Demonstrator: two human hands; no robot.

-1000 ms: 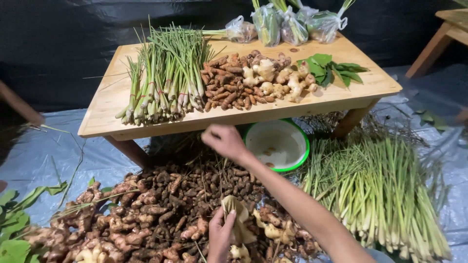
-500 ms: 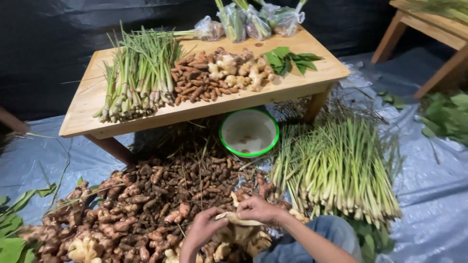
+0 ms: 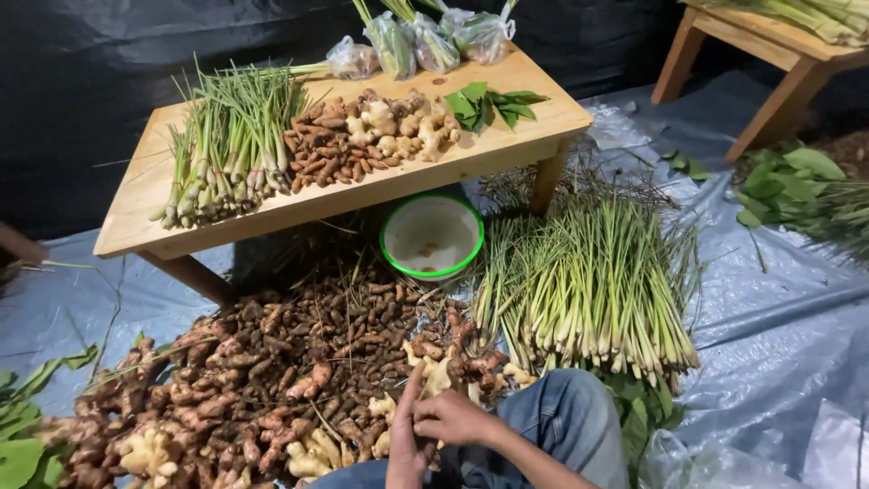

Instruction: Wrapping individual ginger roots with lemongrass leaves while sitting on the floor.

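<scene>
Ginger (image 3: 433, 376), bottom centre: knobbly, stiff; we pinch a lobe. Right hand (image 3: 453, 418) seemingly closed on it, left hand (image 3: 405, 453) half-curled alongside.

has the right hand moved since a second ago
Yes. The right hand was up by the green-rimmed bowl under the table; it has drawn back toward the person and now meets the left hand at the near roots.

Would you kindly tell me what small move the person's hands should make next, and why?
Probably reach forward to the heap of roots for another piece. Both the left hand and the right hand are together at the lap, close over the pale ginger pieces, and whether they hold anything cannot be told. The heap lies just ahead, beside the lemongrass bundle.
</scene>
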